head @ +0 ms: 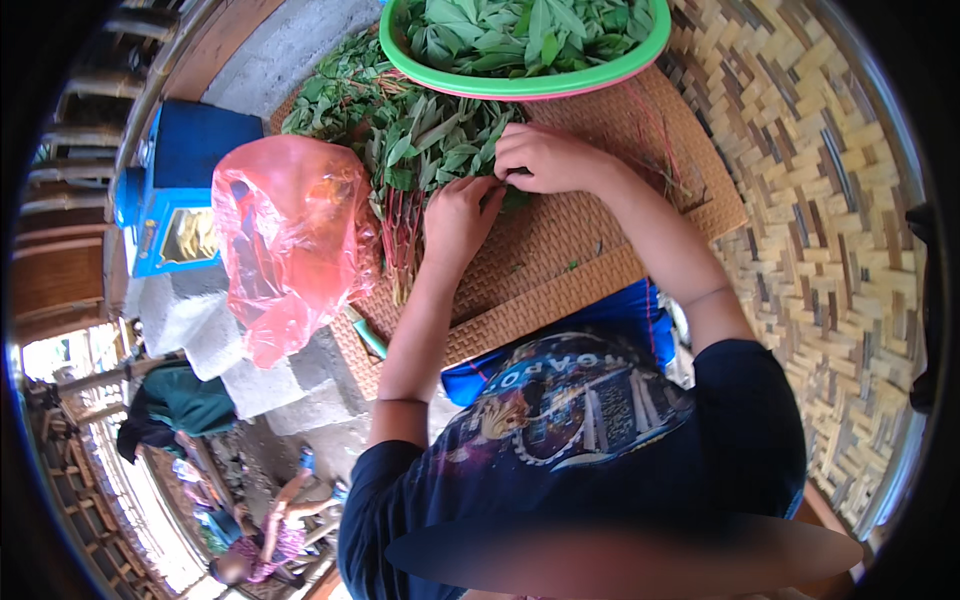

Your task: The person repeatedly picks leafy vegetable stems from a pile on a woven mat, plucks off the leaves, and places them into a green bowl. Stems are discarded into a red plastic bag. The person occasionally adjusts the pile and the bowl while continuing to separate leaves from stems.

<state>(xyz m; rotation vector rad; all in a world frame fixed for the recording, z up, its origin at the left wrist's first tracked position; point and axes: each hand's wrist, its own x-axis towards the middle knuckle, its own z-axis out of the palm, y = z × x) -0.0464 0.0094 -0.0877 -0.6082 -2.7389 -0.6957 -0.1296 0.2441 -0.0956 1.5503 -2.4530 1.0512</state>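
My left hand [459, 217] and my right hand [546, 159] meet at the fingertips over a woven rattan tabletop [555, 232]. Fingers of both are bent and pinched close together. A small dark bit shows between them, too small to make out, and a green leaf [516, 199] shows just below. Beside my left hand lies a bundle of leafy stalks [442, 142], its reddish stems [401, 232] pointing toward me. Beyond my hands, a green-rimmed basin [525, 84] is heaped with loose green leaves [525, 34].
A translucent red plastic bag [292, 240] stands left of the stems. Near the table's edge lies a green-handled tool [369, 337]. A blue box with a window [180, 187] is farther left. A woven bamboo wall [817, 225] rises on the right. Another person [274, 536] sits at lower left.
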